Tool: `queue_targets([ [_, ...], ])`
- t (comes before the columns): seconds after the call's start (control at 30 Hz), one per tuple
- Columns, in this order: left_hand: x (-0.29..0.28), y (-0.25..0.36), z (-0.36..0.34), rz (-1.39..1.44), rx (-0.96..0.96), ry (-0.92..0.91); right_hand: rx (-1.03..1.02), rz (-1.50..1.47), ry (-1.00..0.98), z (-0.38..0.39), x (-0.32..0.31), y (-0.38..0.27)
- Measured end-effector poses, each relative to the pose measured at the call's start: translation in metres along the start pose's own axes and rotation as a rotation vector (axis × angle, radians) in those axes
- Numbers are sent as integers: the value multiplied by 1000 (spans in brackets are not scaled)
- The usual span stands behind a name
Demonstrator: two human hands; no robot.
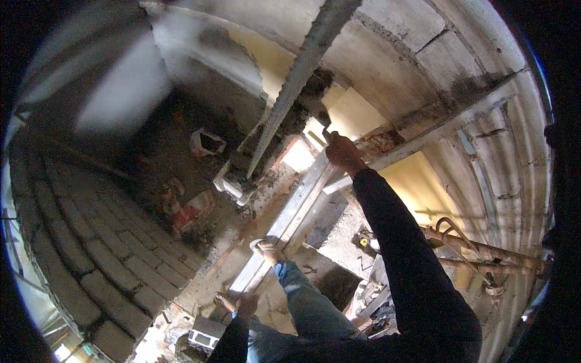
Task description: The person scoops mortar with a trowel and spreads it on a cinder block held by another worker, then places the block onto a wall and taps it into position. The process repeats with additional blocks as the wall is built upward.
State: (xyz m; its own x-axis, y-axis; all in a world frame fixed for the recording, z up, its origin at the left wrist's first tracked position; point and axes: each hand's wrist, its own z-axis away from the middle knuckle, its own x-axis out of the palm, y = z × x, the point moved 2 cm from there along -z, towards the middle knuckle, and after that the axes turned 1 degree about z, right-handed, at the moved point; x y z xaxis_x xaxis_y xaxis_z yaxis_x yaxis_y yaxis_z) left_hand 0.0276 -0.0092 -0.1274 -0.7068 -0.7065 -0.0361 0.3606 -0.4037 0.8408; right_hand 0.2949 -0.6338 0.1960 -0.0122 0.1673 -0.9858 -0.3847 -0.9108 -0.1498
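1. The right hand [345,155] reaches far forward, fingers curled around a small dark tool [327,135]; its exact kind is too small to tell.
2. The tool pokes out of the fist on the side away from the arm, toward a dark, rough patch of masonry [311,97] and a brightly lit pale panel [357,114]. Whether it touches either, I cannot tell.
3. The left hand [246,305] is low and near the body, well apart from the tool. I cannot tell whether it is open or closed, or whether it holds anything.
4. A long wooden plank [292,221] runs slantwise between the two hands: its far end shows just below the right hand, its near end beside the left one.
5. One foot [267,250] rests on the plank; the other [226,300] is just beside the left hand.
6. A rough, grey post [296,75] slants across the view, left of the right hand; a block wall [109,272] stands farther left.
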Motion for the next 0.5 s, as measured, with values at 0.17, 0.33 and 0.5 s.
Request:
queue_targets([
  [0.17, 26, 24, -14, -950, 444, 103, -17, 43, 72, 1, 4, 6],
  [0.33, 22, 50, -10, -735, 153, 59, -64, 103, 91, -9, 3, 21],
  [0.5, 27, 62, 5, -675, -84, 177, -40, 199, 195, -4, 19, 33],
])
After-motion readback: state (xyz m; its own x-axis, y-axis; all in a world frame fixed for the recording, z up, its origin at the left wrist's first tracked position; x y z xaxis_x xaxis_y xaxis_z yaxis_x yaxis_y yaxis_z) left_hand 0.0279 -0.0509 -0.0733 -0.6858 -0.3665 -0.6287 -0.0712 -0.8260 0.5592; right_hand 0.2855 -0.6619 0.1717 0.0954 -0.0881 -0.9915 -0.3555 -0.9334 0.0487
